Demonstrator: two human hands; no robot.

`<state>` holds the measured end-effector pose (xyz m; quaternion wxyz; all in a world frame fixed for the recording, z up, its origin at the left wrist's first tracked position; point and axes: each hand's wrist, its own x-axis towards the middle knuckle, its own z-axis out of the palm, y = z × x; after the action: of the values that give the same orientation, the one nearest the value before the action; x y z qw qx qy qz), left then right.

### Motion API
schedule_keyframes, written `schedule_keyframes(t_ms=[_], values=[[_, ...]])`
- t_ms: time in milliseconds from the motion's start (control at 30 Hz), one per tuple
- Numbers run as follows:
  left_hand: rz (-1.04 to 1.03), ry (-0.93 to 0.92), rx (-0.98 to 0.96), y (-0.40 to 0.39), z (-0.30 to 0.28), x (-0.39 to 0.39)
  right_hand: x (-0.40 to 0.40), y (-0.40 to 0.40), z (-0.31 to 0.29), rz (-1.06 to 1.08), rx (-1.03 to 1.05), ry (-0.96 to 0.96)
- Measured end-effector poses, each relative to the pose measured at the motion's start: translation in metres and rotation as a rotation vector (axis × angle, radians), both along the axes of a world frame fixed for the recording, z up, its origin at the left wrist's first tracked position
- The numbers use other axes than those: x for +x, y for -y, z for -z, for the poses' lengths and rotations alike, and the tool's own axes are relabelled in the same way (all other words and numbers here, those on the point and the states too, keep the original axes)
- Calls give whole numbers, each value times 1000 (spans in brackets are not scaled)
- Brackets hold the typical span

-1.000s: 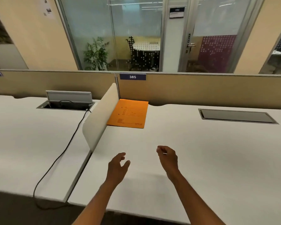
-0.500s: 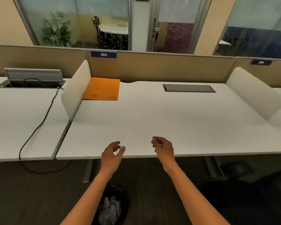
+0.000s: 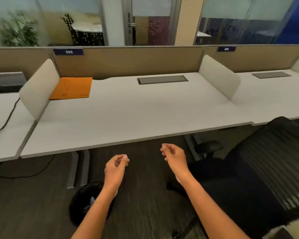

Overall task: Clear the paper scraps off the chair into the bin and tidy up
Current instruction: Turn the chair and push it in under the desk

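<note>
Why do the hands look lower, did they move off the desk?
Yes. Both the left hand and right hand came back toward the person, past the desk's front edge.

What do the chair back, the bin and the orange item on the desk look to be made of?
Chair back: black mesh, apparently; fine horizontal ribbing shows.
Bin: dark and round, possibly plastic or mesh; too blurred to tell.
Orange folder: matte paper or card, lying flat with faint print.
</note>
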<state>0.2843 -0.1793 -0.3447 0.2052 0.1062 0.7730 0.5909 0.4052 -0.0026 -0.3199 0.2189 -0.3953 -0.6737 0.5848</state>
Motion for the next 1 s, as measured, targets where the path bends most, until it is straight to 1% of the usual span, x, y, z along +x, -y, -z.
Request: schedule_keyframes(t_ms=[300,400,500,667,833,1000], values=[[39,110,128,-73,-2,197,192,-69,8,2,3,-38],[69,137,134,-96,-1,256,255,-87,9,30,4,-18],[148,141,100,-125,-4,313,319,-109,11,89,9,2],[267,144,63,-156,-1,368,388,-135,11,213,34,25],[399,137,48,-179,-1,392,429,-147,7,386,82,36],[531,144,79,-212,-4,412,463,-165,-3,513,114,31]])
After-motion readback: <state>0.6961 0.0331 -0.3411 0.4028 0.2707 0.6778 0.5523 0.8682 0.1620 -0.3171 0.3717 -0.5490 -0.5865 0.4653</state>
